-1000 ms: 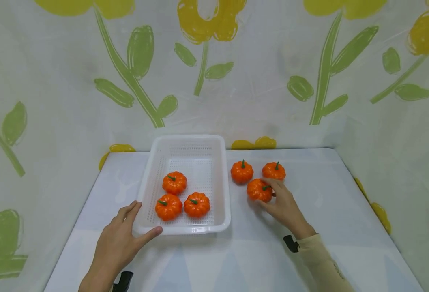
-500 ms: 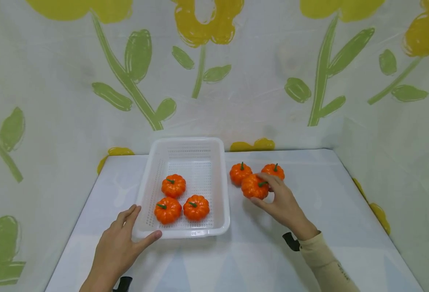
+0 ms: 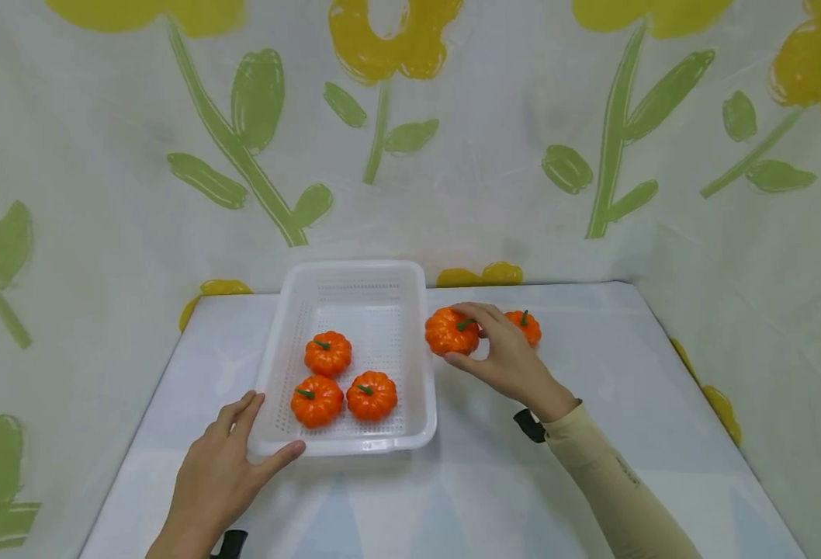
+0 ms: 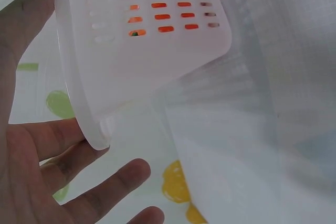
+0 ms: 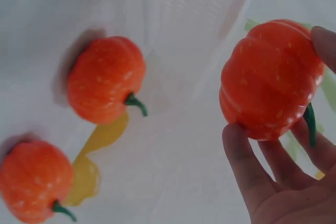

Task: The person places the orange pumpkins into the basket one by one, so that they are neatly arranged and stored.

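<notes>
My right hand [image 3: 511, 361] grips a small orange toy pumpkin [image 3: 448, 334] with a green stem, lifted just beside the right rim of the white plastic basket [image 3: 430, 396]. In the right wrist view the thumb and fingertips hold this pumpkin [image 5: 270, 80] by its sides. Two other pumpkins, one nearer [image 5: 105, 80] and one farther [image 5: 34, 182], rest on the table. From the head, one stands right of the hand, partly covered; the other is hidden. My left hand [image 3: 215, 466], fingers extended, touches the basket's front-left corner. Three pumpkins [image 3: 328, 354] sit inside the basket.
The white table [image 3: 494, 489] extends in front and to the right of the basket. A pale curtain [image 3: 480, 178] with yellow flowers and green leaves hangs behind and at both sides. A black strap piece [image 3: 529, 425] shows by the right wrist.
My right hand has lifted the gripped pumpkin and carried it left and away from me, up to the basket's right rim. The left hand stays at the basket corner.
</notes>
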The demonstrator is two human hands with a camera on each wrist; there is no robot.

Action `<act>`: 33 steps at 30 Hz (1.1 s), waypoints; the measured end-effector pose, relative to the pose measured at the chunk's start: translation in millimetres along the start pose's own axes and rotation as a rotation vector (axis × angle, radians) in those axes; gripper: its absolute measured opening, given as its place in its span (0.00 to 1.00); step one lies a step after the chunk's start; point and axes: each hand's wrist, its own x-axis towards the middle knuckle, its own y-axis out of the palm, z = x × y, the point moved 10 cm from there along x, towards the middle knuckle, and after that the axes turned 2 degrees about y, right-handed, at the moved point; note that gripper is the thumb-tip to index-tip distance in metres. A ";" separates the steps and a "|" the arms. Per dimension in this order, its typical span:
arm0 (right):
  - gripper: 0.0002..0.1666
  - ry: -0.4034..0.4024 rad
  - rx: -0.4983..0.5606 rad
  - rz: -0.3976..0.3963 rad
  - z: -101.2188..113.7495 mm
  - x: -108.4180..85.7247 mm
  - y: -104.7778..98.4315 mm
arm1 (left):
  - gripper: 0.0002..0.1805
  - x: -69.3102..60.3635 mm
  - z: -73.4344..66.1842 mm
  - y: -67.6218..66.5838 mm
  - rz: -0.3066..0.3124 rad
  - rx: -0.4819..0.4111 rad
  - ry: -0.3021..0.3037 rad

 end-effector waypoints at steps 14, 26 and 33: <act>0.42 -0.045 0.015 0.139 35.1 55.1 34.2 | 0.60 2.1 1.2 -0.8 0.017 -0.013 -0.025; 0.42 0.016 -0.051 0.211 30.3 84.9 74.8 | 0.59 1.0 0.6 0.0 0.021 -0.009 -0.028; 0.41 0.011 -0.112 0.270 28.9 91.2 100.3 | 0.61 -1.4 2.5 3.5 0.048 -0.010 -0.058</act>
